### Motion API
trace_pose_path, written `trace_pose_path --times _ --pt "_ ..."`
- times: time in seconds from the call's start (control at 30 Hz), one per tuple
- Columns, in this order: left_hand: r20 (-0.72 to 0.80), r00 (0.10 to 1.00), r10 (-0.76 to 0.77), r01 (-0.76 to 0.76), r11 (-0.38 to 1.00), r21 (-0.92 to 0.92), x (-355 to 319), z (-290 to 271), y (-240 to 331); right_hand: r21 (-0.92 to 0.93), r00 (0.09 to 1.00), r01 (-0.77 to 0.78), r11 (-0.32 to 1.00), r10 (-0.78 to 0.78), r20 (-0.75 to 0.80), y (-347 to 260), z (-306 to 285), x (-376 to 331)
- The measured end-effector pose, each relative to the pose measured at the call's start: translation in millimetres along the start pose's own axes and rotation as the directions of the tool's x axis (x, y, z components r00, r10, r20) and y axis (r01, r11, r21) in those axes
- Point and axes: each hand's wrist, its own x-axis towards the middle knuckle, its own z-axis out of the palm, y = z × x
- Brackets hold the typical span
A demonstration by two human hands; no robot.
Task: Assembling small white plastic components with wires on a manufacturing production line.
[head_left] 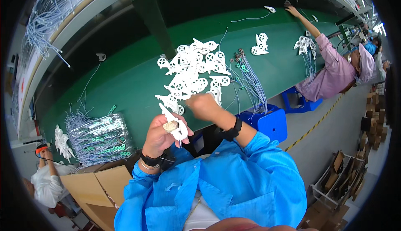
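Observation:
My left hand (155,135) is closed around a white plastic part (180,131) with a long pointed end and a rounded end. A short bit of bluish cable shows below the part, and a beige wrap covers one finger. My right hand (204,107) is at the near edge of a heap of white plastic parts with spoked wheels (186,70). It is blurred and its fingers are turned away, so whether it holds anything is hidden. Right of the heap lies a bundle of grey-blue cables (254,80) with green and brown ends.
A clear plastic bag of cables (100,137) lies at the left, above a cardboard box (90,189). Blue stools (271,124) stand under the green table (138,74). A co-worker in pink (326,70) reaches across at the right. A green post (153,22) rises behind the heap.

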Motion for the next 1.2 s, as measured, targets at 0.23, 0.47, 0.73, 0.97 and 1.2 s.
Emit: trace_pose_path --times 0.23,0.47,0.73,0.97,1.2 --pt "-0.026 0.977 0.212 -0.213 0.966 -0.146 18.0 42.1 14.9 -0.147 0.891 -0.350 0.925 0.280 -0.357 149.4 -20.5 -44.4" --pt "-0.095 0.995 0.040 -0.053 0.989 -0.136 79.0 35.2 -45.0 -0.204 0.885 -0.430 0.879 0.366 -0.288 201.0 -13.3 -68.8" --pt "-0.314 0.946 -0.078 0.048 0.993 -0.104 115.5 6.2 -89.1 -0.203 0.920 -0.324 0.924 0.258 -0.296 259.0 -36.3 -112.9" --pt "-0.451 0.893 0.000 -0.018 0.999 -0.035 93.6 -49.3 -88.8 -0.224 0.920 -0.317 0.921 0.242 -0.307 311.1 -67.3 -145.8" --pt "-0.553 0.831 0.054 -0.099 0.994 -0.051 37.6 -144.1 -79.3 -0.123 0.861 -0.312 0.942 0.226 -0.455 265.1 -81.6 -103.2"
